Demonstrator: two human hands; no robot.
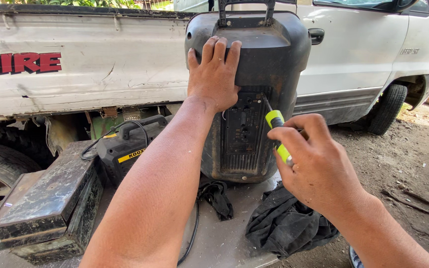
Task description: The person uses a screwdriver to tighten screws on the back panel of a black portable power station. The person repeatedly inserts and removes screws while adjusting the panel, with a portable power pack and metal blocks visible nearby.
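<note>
Steadying a speaker while driving a screw on its rear panel

The left hand (214, 74) is pressing flat, fingers spread, against the upright black plastic speaker cabinet (269, 59) standing on the grey counter (224, 243). The right hand (314, 159) is wrapped closed around a yellow-green-handled screwdriver (276, 124), its tip reaching the ribbed black control panel (239, 134) just below the left hand. Keeping the shaft in line with the screw and the bracing firm should prevent slipping. A crumpled black cloth (284, 223) is lying beneath the right hand.

Grey table (224, 243) w/ speaker (254, 99), black cloth (284, 223), metal box (50, 198).
</note>
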